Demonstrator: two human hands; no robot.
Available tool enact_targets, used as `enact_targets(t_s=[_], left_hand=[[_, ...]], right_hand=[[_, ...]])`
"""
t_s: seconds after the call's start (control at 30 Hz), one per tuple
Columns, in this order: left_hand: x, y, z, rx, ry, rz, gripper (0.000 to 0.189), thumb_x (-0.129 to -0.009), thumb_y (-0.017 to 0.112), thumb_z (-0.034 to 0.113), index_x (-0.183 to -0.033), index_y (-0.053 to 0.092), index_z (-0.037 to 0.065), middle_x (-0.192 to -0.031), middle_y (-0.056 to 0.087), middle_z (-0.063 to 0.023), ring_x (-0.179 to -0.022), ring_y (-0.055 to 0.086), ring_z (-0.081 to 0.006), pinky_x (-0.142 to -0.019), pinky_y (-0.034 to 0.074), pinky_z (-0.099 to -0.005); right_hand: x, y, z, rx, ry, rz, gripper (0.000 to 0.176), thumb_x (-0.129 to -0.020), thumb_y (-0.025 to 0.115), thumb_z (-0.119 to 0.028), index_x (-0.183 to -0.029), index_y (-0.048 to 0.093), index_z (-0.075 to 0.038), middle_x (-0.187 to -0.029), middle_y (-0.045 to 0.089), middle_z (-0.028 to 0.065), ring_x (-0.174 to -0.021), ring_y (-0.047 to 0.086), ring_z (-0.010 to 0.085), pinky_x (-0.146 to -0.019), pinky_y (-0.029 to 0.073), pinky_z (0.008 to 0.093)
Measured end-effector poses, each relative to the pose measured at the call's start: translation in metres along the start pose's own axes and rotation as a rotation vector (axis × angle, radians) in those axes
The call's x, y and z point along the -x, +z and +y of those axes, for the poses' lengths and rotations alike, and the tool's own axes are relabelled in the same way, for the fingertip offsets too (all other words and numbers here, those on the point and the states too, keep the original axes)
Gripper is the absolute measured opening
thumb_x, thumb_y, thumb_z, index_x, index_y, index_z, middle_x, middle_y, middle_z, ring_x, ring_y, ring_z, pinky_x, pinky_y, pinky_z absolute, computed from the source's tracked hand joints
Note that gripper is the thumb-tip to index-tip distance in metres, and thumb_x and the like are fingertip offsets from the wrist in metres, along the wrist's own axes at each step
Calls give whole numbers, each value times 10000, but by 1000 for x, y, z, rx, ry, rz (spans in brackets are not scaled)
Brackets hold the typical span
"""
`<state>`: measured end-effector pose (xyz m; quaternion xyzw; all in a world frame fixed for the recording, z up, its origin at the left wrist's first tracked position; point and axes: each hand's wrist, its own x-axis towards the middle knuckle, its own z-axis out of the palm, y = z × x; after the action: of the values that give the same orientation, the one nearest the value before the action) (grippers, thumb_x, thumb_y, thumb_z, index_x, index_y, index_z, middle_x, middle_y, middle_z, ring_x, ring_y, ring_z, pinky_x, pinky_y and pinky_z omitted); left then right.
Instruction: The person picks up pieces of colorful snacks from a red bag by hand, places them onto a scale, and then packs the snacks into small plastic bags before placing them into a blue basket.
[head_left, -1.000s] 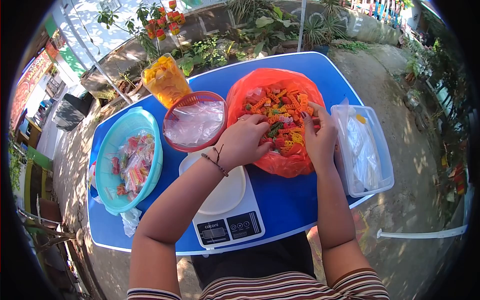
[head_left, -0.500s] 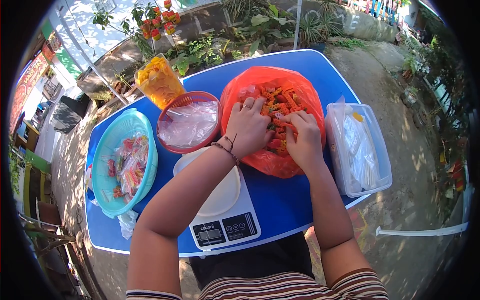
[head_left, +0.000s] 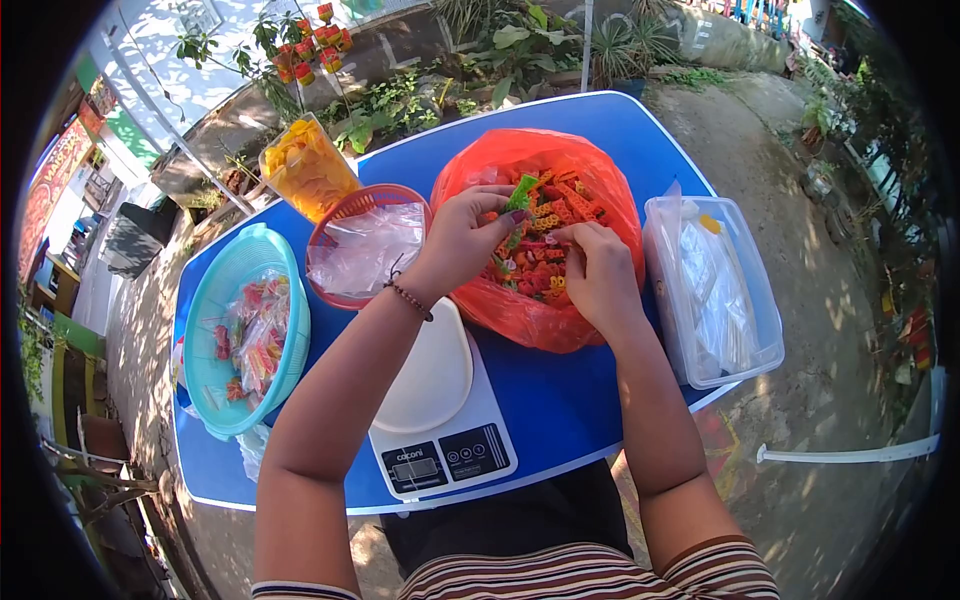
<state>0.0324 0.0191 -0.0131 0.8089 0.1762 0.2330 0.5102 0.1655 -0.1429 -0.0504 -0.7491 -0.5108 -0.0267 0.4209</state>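
My left hand (head_left: 466, 238) is over the left side of a red plastic bag (head_left: 470, 165), its fingers closed on a green snack piece (head_left: 521, 192). Colourful ladder-shaped snack pieces (head_left: 545, 265), mostly red and orange, fill the open bag. Above the bag's right side, my right hand (head_left: 603, 270) has its thumb and fingertips pinched together over the snacks; what lies between them is too small to make out. Below my left wrist, a white kitchen scale (head_left: 480, 395) with a round white plate (head_left: 430, 385) stands partly hidden by the forearm.
A turquoise basket (head_left: 297, 340) with packed snacks stands at the left on the blue table (head_left: 560, 400). Behind my left hand are a red basket (head_left: 345, 205) of clear plastic bags and a container of yellow chips (head_left: 308, 168). A clear plastic box (head_left: 765, 340) holding plastic bags is at the right.
My left hand has lifted from inside the bag and moved slightly left and toward me, now with a green snack piece in its fingers. The right hand stays over the snacks, its fingers drawn together.
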Motion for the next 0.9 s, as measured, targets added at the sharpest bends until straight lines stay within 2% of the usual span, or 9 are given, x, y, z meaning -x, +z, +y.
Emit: enact_targets(t_s=[0.07,0.17,0.37,0.47,0.57,0.67,0.77,0.87,0.9], left_hand=[[1,-7,11,144,-160,-42,263,-1005,667,227,-1140,724,9,-1109,723,-51,-1065,665,-141,-932,536,-305],[3,-7,16,358,-373,-12,295,-1005,671,244,-1176,707,6,-991,729,-8,-939,692,-108,-851,562,-258],[4,-6,0,156,-220,-47,279,-1009,660,228,-1137,701,-17,-919,725,-15,-868,675,-82,-783,562,-250],[6,-4,0,-217,-101,-44,248,-1009,641,182,-1134,689,-27,-896,724,-26,-811,654,-92,-743,540,-281],[8,-2,9,-207,-130,-106,228,-1001,625,146,-1134,671,-34,-880,713,-72,-765,635,-121,-719,516,-325],[8,-1,2,-361,-51,-170,228,-1003,615,146,-1121,671,-40,-872,693,-125,-780,645,-152,-725,512,-344],[9,0,9,-515,9,-199,212,-1007,602,142,-1077,647,-52,-883,656,-160,-811,644,-182,-737,506,-355],[11,-3,23,-500,130,-94,177,-1012,586,131,-1042,618,-41,-904,639,-171,-851,648,-227,-760,500,-367],[10,-4,23,-443,109,-82,187,-1004,586,138,-1053,625,-39,-931,641,-200,-886,644,-290,-786,505,-394]], right_hand=[[1,9,5,-19,-20,20,258,-817,624,39,-1068,673,7,-1137,672,156,-1058,616,364,-946,497,451],[1,13,7,37,-44,27,246,-820,628,12,-1060,680,-6,-1166,666,145,-1082,600,350,-962,485,458],[0,6,5,95,-89,5,231,-814,637,1,-1037,694,-8,-1160,647,139,-1086,594,353,-967,491,453],[0,13,21,116,-33,33,182,-806,644,15,-973,716,-4,-1107,650,139,-1068,600,354,-942,511,437],[-2,9,16,115,10,36,163,-817,631,53,-926,733,-13,-1070,663,138,-1043,626,351,-919,521,417],[-4,10,20,83,35,45,141,-806,653,12,-916,736,-18,-1047,655,147,-1022,606,364,-920,525,430],[-3,-2,15,47,-5,-87,159,-812,666,-23,-947,746,-48,-1073,650,141,-1032,594,358,-923,520,437],[3,2,4,214,-94,-35,224,-803,658,15,-998,742,-57,-1101,652,130,-1055,588,341,-951,497,426],[4,4,5,225,-67,-49,230,-804,662,8,-1007,743,-66,-1109,650,127,-1067,581,341,-965,487,430]])
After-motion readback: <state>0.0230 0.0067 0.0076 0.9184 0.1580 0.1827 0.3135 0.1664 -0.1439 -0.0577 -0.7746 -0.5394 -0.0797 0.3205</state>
